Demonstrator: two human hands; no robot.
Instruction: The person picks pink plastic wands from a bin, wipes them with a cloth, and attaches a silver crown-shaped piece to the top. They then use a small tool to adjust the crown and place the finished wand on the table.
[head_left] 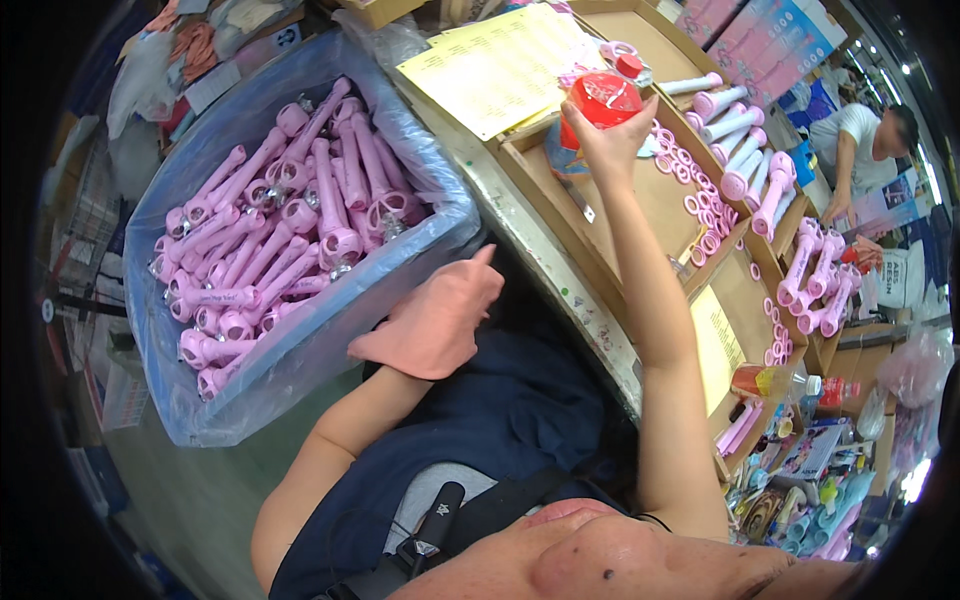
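Observation:
My left hand [440, 312] wears a salmon-coloured glove with bare fingertips. It hovers between the bin and the workbench with one finger stretched out, and nothing shows in it. My right hand [612, 142] reaches over a cardboard tray [600, 235] and grips a plastic bottle [606, 98] with a red cap and a red upper part. The bottle is tilted, and its lower part is partly hidden by my hand. Loose pink rings [708, 208] lie in the tray beside my right hand. Several pink handle-shaped parts [295, 240] fill the bin near my left hand.
The bin [440, 225] is lined with blue plastic. Yellow printed sheets [490, 75] lie at the bench's far end. More pink and white handles [740, 140] rest in trays to the right. Bottles [770, 382] stand near right. Another person [860, 150] works at the far right.

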